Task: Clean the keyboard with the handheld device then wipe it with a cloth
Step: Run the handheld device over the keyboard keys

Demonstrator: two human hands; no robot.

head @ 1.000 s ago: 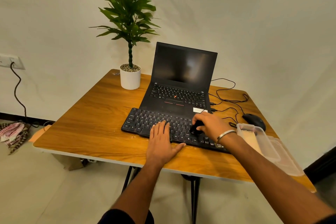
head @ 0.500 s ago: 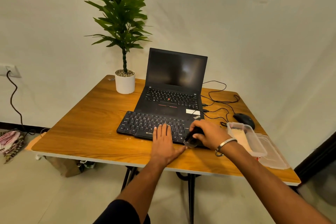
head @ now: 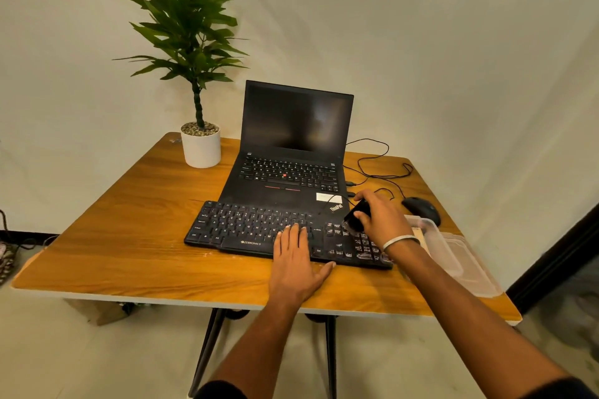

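A black keyboard (head: 246, 227) lies on the wooden table (head: 129, 243) in front of an open laptop (head: 291, 152). My left hand (head: 296, 264) rests flat with straight fingers on the keyboard's front edge and the table. My right hand (head: 384, 219) grips a small black handheld device (head: 356, 216) and holds it tilted, its clear tip just above the keys at the keyboard's right end. No cloth can be made out on the table.
A potted plant (head: 201, 147) stands at the back left. A black mouse (head: 421, 209) with its cable lies at the right, beside a clear plastic container (head: 453, 256) near the right edge. Cloths lie on the floor at the left.
My right hand has carried the device from the keyboard's front right edge up to its right end keys. My left hand has stayed on the front edge. The camera has shifted.
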